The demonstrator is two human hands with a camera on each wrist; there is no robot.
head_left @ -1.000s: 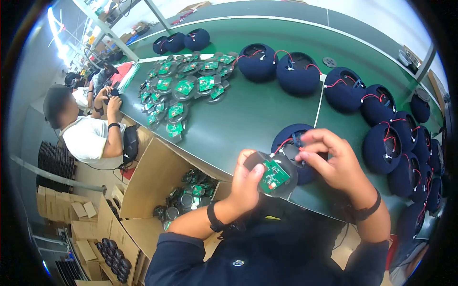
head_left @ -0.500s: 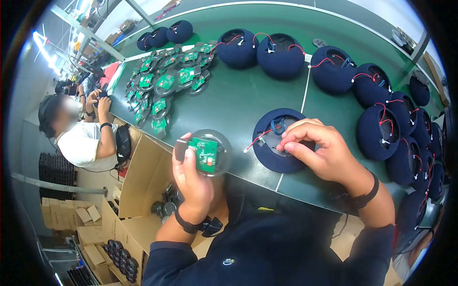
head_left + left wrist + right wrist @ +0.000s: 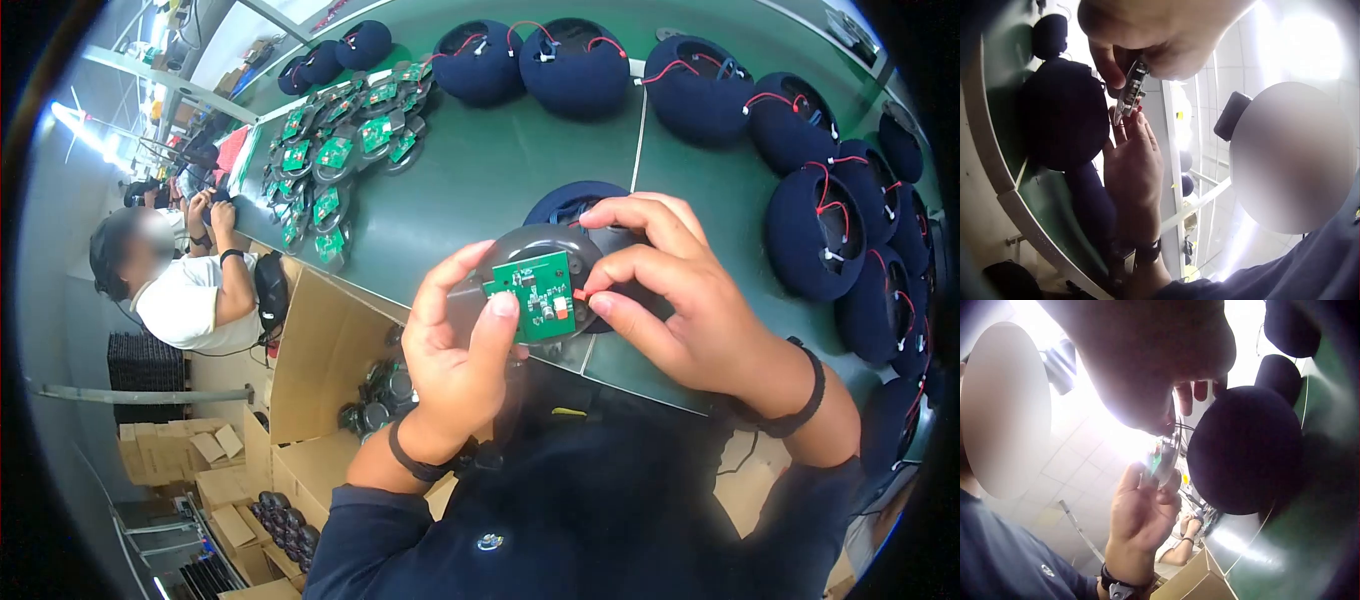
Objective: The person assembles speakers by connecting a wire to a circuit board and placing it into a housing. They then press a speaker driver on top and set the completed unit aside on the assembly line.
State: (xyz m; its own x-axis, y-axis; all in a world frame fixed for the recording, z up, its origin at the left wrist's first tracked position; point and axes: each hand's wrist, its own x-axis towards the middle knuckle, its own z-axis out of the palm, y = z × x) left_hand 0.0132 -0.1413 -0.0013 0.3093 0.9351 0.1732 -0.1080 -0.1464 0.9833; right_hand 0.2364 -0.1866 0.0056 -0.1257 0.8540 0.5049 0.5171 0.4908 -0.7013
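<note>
In the head view my left hand holds a round, smoky plastic disc, its thumb on the green circuit board fixed to it. My right hand pinches a small red plug between thumb and forefinger, right at the board's right edge. Behind the disc, and partly hidden by it, a navy fabric-covered round shell lies on the bench. The left wrist view shows the disc edge-on, with the board between both hands. In the right wrist view the shell stands beside them.
Several navy shells with red wires line the back and right of the green bench. A pile of discs with boards covers its left part. A cardboard box stands below the front edge. Another person sits at the left.
The disc first went left, away from the shell, then came back right in front of it. My right hand has moved from the shell's opening to the board's edge with the red plug.
</note>
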